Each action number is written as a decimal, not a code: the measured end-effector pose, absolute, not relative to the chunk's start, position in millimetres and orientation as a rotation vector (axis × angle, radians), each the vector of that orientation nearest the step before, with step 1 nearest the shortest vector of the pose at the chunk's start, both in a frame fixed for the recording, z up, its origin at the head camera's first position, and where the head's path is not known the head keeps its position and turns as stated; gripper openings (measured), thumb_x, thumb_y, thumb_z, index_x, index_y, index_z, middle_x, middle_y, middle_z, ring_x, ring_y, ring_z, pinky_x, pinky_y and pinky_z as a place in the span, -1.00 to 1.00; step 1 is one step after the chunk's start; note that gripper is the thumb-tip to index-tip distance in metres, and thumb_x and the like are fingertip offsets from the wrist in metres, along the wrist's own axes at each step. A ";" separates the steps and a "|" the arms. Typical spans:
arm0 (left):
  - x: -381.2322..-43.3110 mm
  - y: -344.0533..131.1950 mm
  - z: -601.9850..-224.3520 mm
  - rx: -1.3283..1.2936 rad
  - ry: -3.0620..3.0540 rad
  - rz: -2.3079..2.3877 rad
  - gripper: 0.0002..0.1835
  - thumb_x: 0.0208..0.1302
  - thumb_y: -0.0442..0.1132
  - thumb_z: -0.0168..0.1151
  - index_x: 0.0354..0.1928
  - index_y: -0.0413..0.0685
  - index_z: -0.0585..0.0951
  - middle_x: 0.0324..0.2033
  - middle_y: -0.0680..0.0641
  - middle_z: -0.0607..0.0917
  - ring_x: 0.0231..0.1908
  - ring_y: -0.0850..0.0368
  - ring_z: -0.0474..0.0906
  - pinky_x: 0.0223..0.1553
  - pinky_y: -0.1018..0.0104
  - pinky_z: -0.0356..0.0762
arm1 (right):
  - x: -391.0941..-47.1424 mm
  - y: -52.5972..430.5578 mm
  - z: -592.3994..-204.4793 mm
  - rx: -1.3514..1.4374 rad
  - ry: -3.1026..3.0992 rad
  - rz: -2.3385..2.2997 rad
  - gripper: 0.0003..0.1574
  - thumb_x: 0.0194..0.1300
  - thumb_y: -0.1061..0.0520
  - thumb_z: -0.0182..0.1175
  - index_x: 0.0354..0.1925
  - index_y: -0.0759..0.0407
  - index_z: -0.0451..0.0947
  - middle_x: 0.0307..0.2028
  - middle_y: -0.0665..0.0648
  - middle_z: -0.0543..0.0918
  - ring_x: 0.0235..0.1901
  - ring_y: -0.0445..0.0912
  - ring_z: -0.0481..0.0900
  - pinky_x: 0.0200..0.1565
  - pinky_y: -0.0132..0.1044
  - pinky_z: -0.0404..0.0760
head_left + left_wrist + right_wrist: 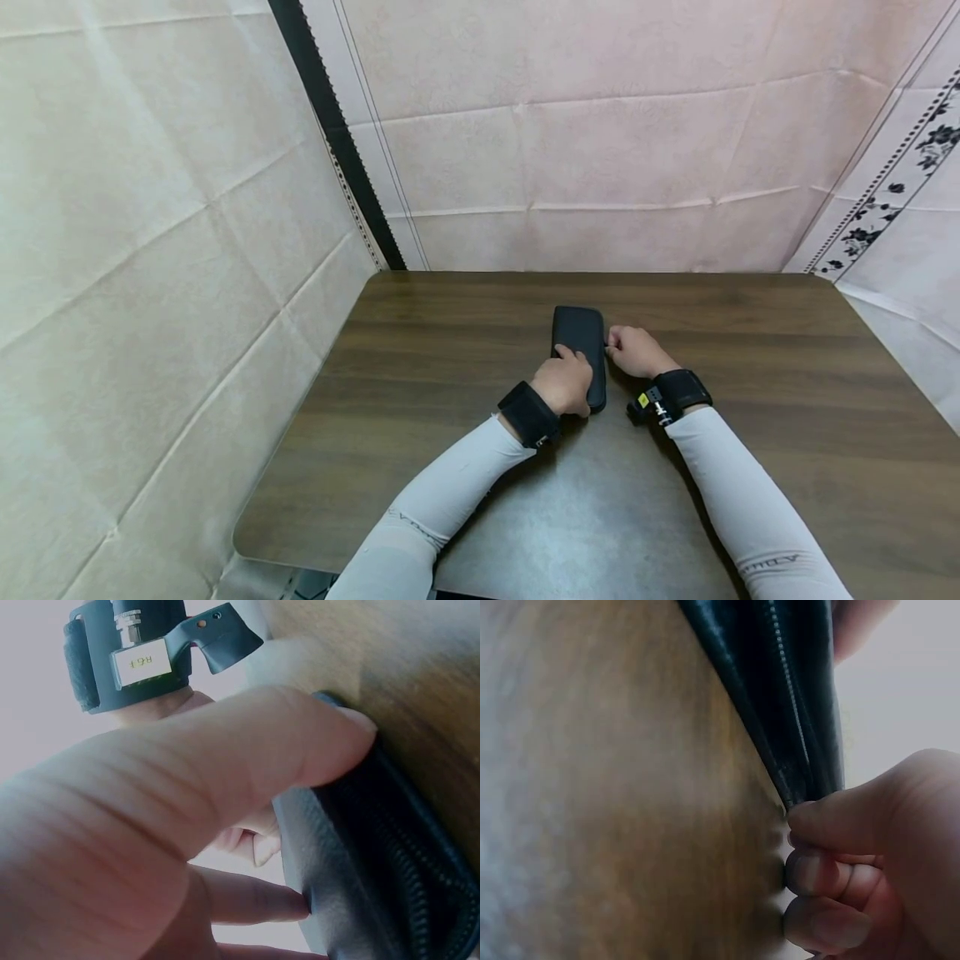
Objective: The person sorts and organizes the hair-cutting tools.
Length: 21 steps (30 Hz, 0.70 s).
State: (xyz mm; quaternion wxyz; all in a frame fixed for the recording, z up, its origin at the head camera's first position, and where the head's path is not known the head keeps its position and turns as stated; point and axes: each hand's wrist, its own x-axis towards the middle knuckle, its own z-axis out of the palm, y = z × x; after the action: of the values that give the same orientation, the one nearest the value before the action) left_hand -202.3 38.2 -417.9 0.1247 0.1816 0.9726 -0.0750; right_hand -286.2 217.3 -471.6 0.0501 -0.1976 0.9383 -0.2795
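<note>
A long black zip wallet (579, 327) lies on the wooden table, its length running away from me. My left hand (564, 384) holds it down, with fingers across the top and the thumb (330, 742) against the zippered edge at the near end. At the wallet's right side, my right hand (637, 352) pinches a small dark zipper pull between thumb and curled fingers. The right wrist view shows the zipper (786, 667) running along the edge to those fingertips, which mostly hide the pull. In the left wrist view, the zipper teeth (409, 877) curve round the corner.
The brown wooden table (420, 358) has rounded corners, with pale patterned cloth (637, 150) hanging behind it and at both sides. Each wrist wears a black strap (530, 414), the right one carrying a small camera (647, 407).
</note>
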 end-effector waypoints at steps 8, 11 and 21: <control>-201.4 37.9 -416.0 0.538 2.835 -0.224 0.04 0.20 0.18 0.48 0.60 -0.10 0.24 0.51 -0.35 0.32 -0.22 0.06 0.73 -0.27 0.31 0.71 | -281.5 218.4 -469.5 -0.619 2.866 -0.837 -0.79 0.42 0.27 0.16 -0.41 0.18 0.44 -0.50 0.09 0.51 -0.47 -0.05 0.47 -0.35 -0.25 0.40; -201.2 38.0 -415.7 0.542 2.839 -0.224 0.04 0.21 0.18 0.47 0.60 -0.11 0.25 0.51 -0.36 0.32 -0.20 0.05 0.73 -0.25 0.31 0.71 | -279.7 218.3 -468.8 -0.623 2.868 -0.839 -0.79 0.41 0.28 0.17 -0.41 0.18 0.44 -0.51 0.08 0.51 -0.48 -0.05 0.47 -0.36 -0.26 0.40; -200.9 38.3 -415.8 0.529 2.827 -0.205 0.04 0.22 0.18 0.46 0.60 -0.12 0.23 0.52 -0.38 0.29 -0.18 0.03 0.73 -0.22 0.28 0.72 | -275.9 218.8 -470.8 -0.644 2.865 -0.855 -0.77 0.40 0.28 0.16 -0.44 0.17 0.43 -0.54 0.06 0.49 -0.51 -0.08 0.45 -0.38 -0.26 0.38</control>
State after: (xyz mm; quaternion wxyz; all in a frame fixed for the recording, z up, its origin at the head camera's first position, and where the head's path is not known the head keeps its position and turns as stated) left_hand -200.9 38.3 -415.8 0.1286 0.1818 0.9724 -0.0704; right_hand -275.9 218.8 -470.8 0.0415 -0.2105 0.9360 -0.2792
